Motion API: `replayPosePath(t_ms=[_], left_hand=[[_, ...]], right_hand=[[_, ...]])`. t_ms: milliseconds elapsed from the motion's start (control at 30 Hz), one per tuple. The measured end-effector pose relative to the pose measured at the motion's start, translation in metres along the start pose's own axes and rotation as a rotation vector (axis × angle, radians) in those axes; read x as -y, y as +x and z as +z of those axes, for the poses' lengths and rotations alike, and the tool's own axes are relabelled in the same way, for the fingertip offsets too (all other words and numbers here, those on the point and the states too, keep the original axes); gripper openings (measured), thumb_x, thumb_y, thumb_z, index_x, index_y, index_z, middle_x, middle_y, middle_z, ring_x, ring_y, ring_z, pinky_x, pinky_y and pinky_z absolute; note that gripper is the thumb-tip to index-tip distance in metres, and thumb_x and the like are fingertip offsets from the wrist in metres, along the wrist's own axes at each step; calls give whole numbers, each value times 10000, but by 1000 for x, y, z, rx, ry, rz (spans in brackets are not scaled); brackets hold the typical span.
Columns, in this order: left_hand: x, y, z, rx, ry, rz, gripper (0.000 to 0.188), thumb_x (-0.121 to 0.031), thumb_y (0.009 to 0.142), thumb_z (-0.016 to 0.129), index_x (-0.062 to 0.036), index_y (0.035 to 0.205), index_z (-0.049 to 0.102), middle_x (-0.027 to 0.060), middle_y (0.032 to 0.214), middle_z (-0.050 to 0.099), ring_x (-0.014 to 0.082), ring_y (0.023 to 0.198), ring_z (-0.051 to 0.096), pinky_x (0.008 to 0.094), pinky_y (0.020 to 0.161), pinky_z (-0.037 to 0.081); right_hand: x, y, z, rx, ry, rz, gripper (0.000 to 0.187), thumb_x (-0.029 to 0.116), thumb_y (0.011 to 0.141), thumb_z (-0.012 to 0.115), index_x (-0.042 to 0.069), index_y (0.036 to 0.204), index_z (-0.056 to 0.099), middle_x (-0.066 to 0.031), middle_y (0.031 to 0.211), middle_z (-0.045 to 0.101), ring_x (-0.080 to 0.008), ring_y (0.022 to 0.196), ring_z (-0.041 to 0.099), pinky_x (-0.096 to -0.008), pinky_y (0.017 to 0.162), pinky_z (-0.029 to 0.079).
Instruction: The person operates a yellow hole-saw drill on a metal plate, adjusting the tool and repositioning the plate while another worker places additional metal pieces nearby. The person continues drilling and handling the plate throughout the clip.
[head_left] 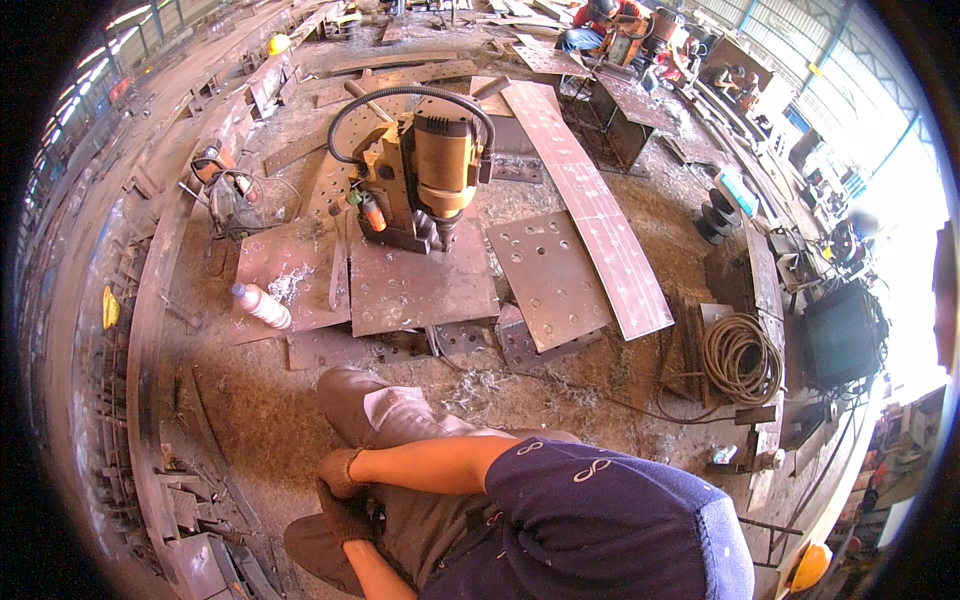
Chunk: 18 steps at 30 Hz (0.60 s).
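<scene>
My left hand (346, 516) and my right hand (340, 471), both in dark brown work gloves, rest together over my lap. The right one lies against the left, and their fingers are too hidden to read. In front of my knees stands a yellow magnetic drill (445, 165) with a black corrugated conduit, apart from both hands. Its base sits on a flat steel plate (420, 300), its tip pointing down at the surface. A white bottle (262, 306) stands tilted in view, left of that plate. To the right lies a steel plate with holes (550, 280).
A long marked steel strip (600, 220) runs away from me. A coiled hose (742, 358) lies at right, and an orange power tool (210, 163) at far left. Metal shavings (292, 283) litter the plates. Another person (600, 25) works at the back; a yellow helmet (810, 567) is lower right.
</scene>
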<state>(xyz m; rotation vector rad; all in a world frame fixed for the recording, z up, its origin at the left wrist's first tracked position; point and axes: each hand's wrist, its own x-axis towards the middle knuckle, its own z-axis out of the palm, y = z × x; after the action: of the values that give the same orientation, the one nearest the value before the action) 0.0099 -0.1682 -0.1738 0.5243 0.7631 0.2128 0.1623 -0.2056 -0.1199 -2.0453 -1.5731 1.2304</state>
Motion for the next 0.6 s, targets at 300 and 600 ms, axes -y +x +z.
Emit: replayPosePath(t_ms=[300,600], left_hand=[[0,0,-3,-13,-2,20,695,-633,1123,499,-76,1528,589,132,1471,639,337,1259,622,480,1008,529],[-2,-3,6,-11,-67,-39,659,-577,1142,508,-59,1545,568,143,1493,622,346,1291,615,502,1080,521]], right_hand=[[0,-7,-2,-40,50,-2,423,148,837,735,49,1238,826,-241,1276,789,-404,1254,740,-512,1046,579],[0,-9,-4,-26,35,17,404,164,864,719,58,1237,828,-240,1276,789,-411,1252,738,-519,1050,575]])
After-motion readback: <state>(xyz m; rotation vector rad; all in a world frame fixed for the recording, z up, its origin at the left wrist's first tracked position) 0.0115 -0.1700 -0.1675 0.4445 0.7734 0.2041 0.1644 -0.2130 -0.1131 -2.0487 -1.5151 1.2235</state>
